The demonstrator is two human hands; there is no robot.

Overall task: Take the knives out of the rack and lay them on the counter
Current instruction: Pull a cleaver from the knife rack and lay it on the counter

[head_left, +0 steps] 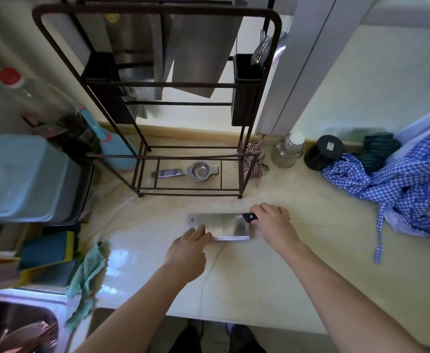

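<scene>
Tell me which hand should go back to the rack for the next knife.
Probably the left hand: only its fingertips rest on the cleaver blade, while the right hand is closed on the handle. Blades hang in the rack just ahead.

Showing two bare forearms, with no sleeves reaching into view. Wearing nothing on the left hand [187, 250]: no ring, no glove, no watch at the wrist. Wearing nothing on the right hand [275, 222] either, the wrist being plain and uncovered. Keeping the nails short and without polish, as far as can be told from the fingers [198, 231] of the left hand. Showing, at the lower edge between the arms, a pair of dark shoes [216, 337] on the floor, blurred and partly cut off by the frame.
</scene>
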